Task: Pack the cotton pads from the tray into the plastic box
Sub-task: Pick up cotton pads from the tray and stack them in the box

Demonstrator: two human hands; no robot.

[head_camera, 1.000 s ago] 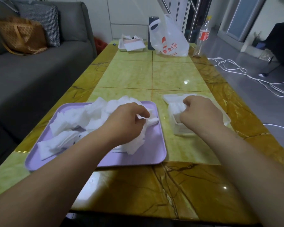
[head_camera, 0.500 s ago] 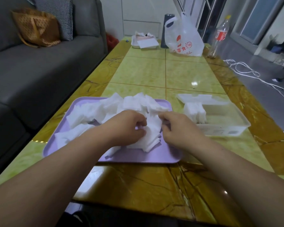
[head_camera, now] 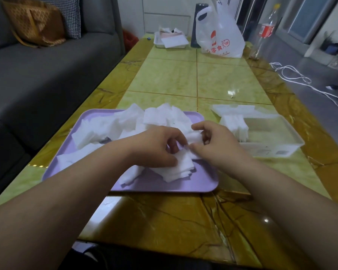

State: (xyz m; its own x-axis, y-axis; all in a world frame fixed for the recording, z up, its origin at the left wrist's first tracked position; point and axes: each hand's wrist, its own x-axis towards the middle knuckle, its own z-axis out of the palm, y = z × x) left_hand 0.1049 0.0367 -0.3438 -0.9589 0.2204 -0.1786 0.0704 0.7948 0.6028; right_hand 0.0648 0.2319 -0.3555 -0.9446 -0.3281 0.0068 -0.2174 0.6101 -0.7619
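Over the tray (head_camera: 203, 184), both hands (head_camera: 185, 147) pinch cotton pads (head_camera: 183, 166); plastic box (head_camera: 293, 141) lies lengthwise left-right.

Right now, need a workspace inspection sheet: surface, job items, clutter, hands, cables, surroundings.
Surface: glossy green-and-amber table.
Job's things: purple tray heaped with cotton pads; plastic box right of it, a few pads standing at its left end.
Clutter: white bag, bottle, small tray of papers at far end.
Grippers: left hand and right hand both pinching pads over tray.
Cables: white cord on floor, right.
Surroundings: grey sofa left.
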